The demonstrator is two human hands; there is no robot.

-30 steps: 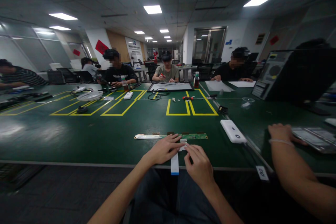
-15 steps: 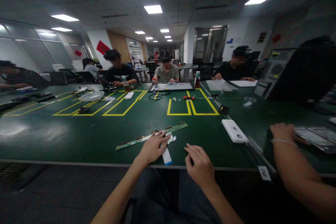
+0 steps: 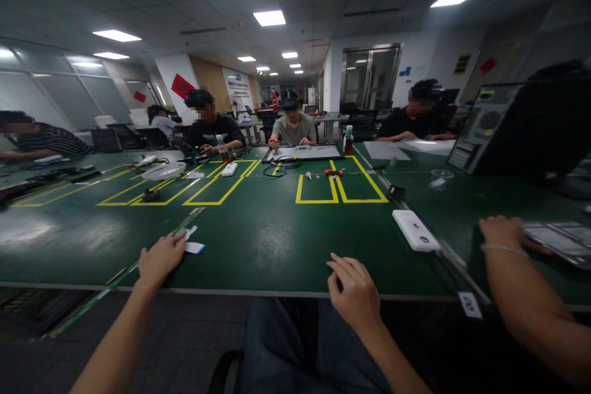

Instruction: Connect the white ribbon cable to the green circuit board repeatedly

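Observation:
My left hand [image 3: 161, 258] is far out to the left on the green table [image 3: 277, 240], closed on a long narrow green circuit board strip [image 3: 189, 220]. The strip lies slanted, and its near end sticks out past the table's front edge at the lower left. A white flat ribbon cable with a blue tip [image 3: 194, 247] hangs from the strip just right of that hand. My right hand [image 3: 355, 292] rests at the front edge, fingers loosely bent and slightly apart, holding nothing.
A white power bank [image 3: 415, 231] lies right of my right hand. A co-worker's hand [image 3: 501, 231] on the right touches a flat device [image 3: 554, 240]. A computer case [image 3: 508, 129] stands behind it. Yellow tape boxes [image 3: 318, 188], tools and several seated people are farther back.
My left hand has swept the circuit board strip and its ribbon cable from the table's middle far to the left, turning it slantwise. My right hand let go of the cable and stayed put.

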